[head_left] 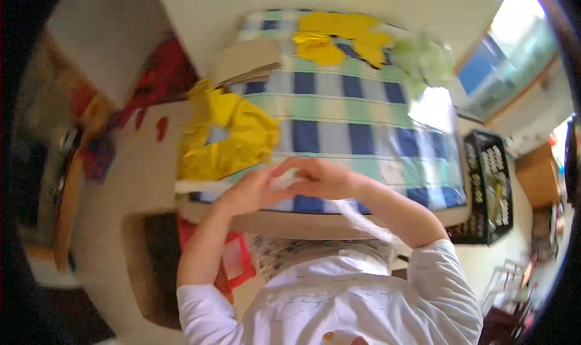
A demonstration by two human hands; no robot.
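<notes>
My left hand and my right hand meet above the front edge of a table spread with a checked blue, green and white cloth. Their fingers are curled toward each other around a whitish, thin piece, blurred and mostly hidden. From below my right hand trails a translucent white strip, smeared by motion; whether it joins the piece in the fingers I cannot tell. To the left of my hands lies a crumpled heap of shiny yellow sheets or bags.
Flat yellow pieces lie at the table's far side, beside a pale green translucent plastic bag. A cardboard piece sits far left. A black slatted crate stands right of the table; a brown box and a red stool are lower left.
</notes>
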